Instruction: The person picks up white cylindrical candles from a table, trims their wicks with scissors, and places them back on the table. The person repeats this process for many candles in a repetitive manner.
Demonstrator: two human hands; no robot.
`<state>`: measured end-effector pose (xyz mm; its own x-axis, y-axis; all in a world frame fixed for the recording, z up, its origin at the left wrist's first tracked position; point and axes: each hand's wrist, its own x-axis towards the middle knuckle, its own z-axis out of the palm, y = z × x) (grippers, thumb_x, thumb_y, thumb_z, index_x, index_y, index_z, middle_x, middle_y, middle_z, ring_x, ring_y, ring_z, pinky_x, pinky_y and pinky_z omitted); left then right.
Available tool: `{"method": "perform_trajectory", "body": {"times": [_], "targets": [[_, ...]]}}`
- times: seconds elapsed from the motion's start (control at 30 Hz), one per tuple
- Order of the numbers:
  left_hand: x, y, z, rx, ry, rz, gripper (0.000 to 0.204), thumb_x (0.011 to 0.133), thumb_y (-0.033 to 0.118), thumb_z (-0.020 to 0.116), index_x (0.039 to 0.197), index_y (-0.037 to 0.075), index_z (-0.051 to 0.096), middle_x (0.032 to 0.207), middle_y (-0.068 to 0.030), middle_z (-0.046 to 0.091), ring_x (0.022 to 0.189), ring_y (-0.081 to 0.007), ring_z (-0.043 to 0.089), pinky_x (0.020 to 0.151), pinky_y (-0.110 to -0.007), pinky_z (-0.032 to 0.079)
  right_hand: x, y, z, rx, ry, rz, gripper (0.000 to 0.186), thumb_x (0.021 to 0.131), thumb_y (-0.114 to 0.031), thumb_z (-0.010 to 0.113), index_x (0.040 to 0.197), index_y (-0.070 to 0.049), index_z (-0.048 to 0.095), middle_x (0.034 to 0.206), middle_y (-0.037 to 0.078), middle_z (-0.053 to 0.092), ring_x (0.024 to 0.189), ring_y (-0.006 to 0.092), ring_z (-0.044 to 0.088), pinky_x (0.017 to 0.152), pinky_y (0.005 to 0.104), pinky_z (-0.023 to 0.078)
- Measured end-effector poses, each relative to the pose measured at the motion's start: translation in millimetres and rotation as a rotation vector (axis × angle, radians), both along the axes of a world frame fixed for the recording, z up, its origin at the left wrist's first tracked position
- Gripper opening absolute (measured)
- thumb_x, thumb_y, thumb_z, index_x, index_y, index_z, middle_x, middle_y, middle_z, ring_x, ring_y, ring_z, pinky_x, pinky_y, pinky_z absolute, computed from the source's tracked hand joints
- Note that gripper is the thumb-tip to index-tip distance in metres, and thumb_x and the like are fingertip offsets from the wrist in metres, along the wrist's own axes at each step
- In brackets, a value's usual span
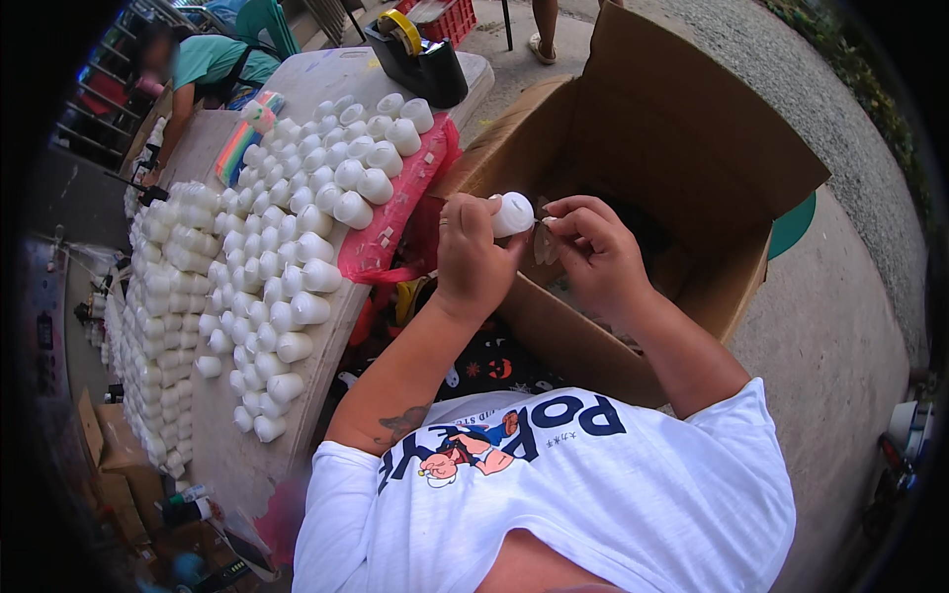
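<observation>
My left hand (469,249) is closed around a small white cup-shaped plastic light (513,214), its round flat end turned up between thumb and fingers. Close beside it, my right hand (593,247) pinches something tiny at the light's edge, too small to make out. Under the right fingertips hangs a thin, pale, see-through piece (544,243); whether it is held or lies behind cannot be told. Both hands are over the near left edge of a large open cardboard box (692,128). Many similar white lights (287,282) stand in rows on the table to the left.
A pink plastic bag (403,212) lies along the table's (232,435) right edge. A black tape dispenser (423,74) stands at its far end, with a colourful stack (235,154) at the left. Across the table, a person in a green shirt (210,65) leans in.
</observation>
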<state>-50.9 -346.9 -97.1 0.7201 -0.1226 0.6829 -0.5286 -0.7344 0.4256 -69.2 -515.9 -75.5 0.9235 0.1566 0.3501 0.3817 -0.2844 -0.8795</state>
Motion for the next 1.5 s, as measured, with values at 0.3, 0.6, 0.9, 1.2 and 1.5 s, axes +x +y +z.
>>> {"method": "perform_trajectory", "body": {"times": [0.3,0.6,0.9,1.2,1.5], "targets": [[4,1,-1,0.13,-0.09,0.005,0.053,0.064,0.008,0.079,0.106,0.005,0.045,0.095,-0.0156,0.05,0.09,-0.0373,0.054,0.084,-0.046,0.045,0,3,-7,0.021,0.069,0.031,0.004,0.084,0.0,0.064,0.086,0.0,0.06,0.106,0.01,0.059,0.086,0.02,0.062,0.072,0.0287,0.051],[15,1,14,0.19,0.93,-0.103,0.052,0.082,0.029,0.065,0.121,-0.003,0.052,0.1,-0.0162,0.066,0.088,-0.0223,0.065,0.081,-0.034,0.051,24,-23,-20,-0.26,0.035,-0.129,0.008,0.087,0.001,0.057,0.095,-0.001,0.055,0.101,0.012,0.06,0.082,0.0219,0.061,0.072,0.0307,0.049],[3,18,11,-0.155,0.632,-0.185,0.05,0.078,0.026,0.07,0.119,0.006,0.05,0.11,-0.0176,0.061,0.106,-0.0349,0.058,0.091,-0.042,0.045,33,-28,-38,-0.459,0.249,-0.121,0.008,0.088,-0.002,0.057,0.096,-0.001,0.054,0.084,0.013,0.061,0.077,0.0211,0.061,0.071,0.0313,0.048],[-29,129,8,0.341,-0.054,0.472,0.038,0.074,0.022,0.073,0.103,0.008,0.053,0.106,-0.009,0.062,0.118,-0.0271,0.05,0.098,-0.055,0.022,31,-19,-42,-0.348,0.174,-0.099,0.008,0.089,-0.001,0.056,0.097,-0.002,0.056,0.084,0.009,0.061,0.077,0.0161,0.061,0.071,0.0291,0.048],[-21,147,7,0.574,0.031,0.745,0.025,0.085,0.018,0.055,0.106,0.005,0.057,0.132,-0.0158,0.048,0.134,-0.0321,0.033,0.107,-0.065,0.011,34,-19,-55,-0.361,0.19,-0.107,0.008,0.088,-0.004,0.059,0.095,-0.002,0.056,0.085,0.008,0.062,0.078,0.0161,0.06,0.071,0.0284,0.047]]}}
